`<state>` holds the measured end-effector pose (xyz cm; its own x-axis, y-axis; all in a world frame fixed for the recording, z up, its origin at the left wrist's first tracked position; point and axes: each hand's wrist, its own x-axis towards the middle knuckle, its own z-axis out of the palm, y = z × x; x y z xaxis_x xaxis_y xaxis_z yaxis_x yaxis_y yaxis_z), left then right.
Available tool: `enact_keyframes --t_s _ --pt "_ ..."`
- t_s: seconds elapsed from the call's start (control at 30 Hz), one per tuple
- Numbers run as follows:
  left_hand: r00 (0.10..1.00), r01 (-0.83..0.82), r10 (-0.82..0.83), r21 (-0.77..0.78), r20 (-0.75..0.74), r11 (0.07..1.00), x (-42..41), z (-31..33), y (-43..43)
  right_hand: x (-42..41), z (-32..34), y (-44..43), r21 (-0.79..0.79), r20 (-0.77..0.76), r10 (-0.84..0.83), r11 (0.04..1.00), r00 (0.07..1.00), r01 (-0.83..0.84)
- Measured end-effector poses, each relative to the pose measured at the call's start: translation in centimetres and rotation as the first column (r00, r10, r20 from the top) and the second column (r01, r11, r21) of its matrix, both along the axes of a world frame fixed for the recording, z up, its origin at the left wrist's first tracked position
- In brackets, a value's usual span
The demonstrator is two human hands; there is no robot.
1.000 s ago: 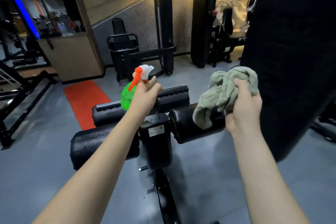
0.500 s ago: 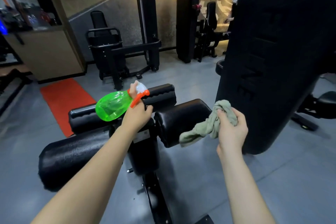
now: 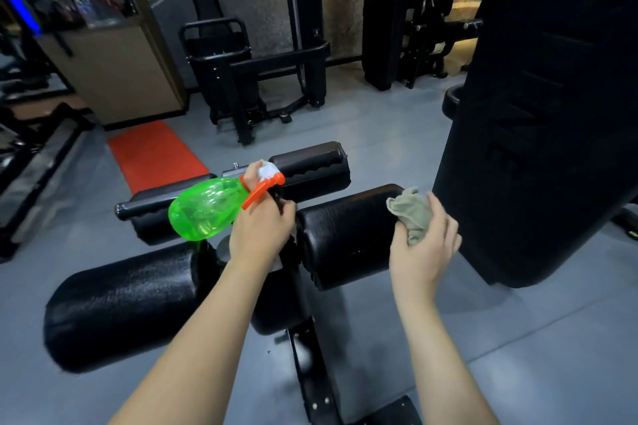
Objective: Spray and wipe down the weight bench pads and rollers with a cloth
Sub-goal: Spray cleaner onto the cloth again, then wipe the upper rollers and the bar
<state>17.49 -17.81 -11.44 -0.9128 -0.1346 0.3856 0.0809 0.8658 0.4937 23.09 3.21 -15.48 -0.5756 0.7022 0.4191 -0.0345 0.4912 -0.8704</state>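
Observation:
My left hand (image 3: pixel 260 229) grips a green spray bottle (image 3: pixel 207 209) with an orange trigger, tipped on its side with the body pointing left, above the bench's centre post. My right hand (image 3: pixel 426 245) presses a crumpled grey-green cloth (image 3: pixel 412 212) against the right end of the near right black roller (image 3: pixel 348 235). The near left roller (image 3: pixel 121 310) lies lower left. Two upper rollers (image 3: pixel 310 166) sit behind the bottle. The tall black bench pad (image 3: pixel 538 114) stands upright on the right.
The bench's black frame (image 3: pixel 310 366) runs down toward me on a grey floor. An orange mat (image 3: pixel 152 152) lies beyond the rollers. Black gym machines (image 3: pixel 255 59) stand against the far wall, and a wooden counter (image 3: pixel 114 69) is at the left.
The view dropped and moved closer to the rollers. My right hand brought the cloth down from in front of the pad onto the near right roller's end. The bottle tipped onto its side.

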Motion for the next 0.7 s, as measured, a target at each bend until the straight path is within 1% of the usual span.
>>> enact_keyframes --t_s 0.07,0.13,0.2,0.27,0.37,0.43,0.57,0.63,0.7 --pt "0.999 -0.028 0.028 0.006 -0.021 1.0 0.1 0.0 0.1 -0.6 0.2 -0.1 -0.008 0.022 0.0 1.0 1.0 0.0" --pt "0.998 -0.05 0.049 -0.023 -0.048 0.998 0.3 -0.1 0.4 -0.4 0.4 0.1 0.009 0.051 -0.004 1.0 0.999 0.004" --pt "0.996 -0.09 0.089 -0.029 -0.023 0.996 0.5 0.0 0.7 0.0 0.3 0.7 0.067 0.091 -0.009 0.998 0.996 0.003" --pt "0.994 -0.11 0.11 -0.069 -0.009 0.991 0.7 0.0 0.9 0.5 0.1 1.1 0.116 0.096 0.007 0.993 0.995 -0.018" --pt "0.99 -0.142 0.141 -0.103 -0.017 0.984 0.7 0.3 1.4 0.2 0.5 1.1 0.127 0.086 0.047 0.99 0.995 -0.058" --pt "0.988 -0.152 0.15 -0.106 -0.031 0.983 0.8 0.2 1.5 0.4 0.9 -0.7 0.174 0.121 0.109 0.976 0.987 -0.129" --pt "0.99 -0.138 0.137 -0.064 -0.025 0.988 1.2 0.3 1.8 2.7 1.0 -5.3 0.371 0.137 0.283 0.874 0.949 -0.314" --pt "0.991 -0.136 0.135 -0.074 -0.006 0.988 1.3 0.6 2.0 2.9 0.3 -5.0 0.419 0.106 0.332 0.84 0.937 -0.345" --pt "0.99 -0.134 0.137 -0.096 0.029 0.986 1.3 0.6 2.0 2.5 -0.7 -2.6 0.409 0.055 0.36 0.843 0.931 -0.35"
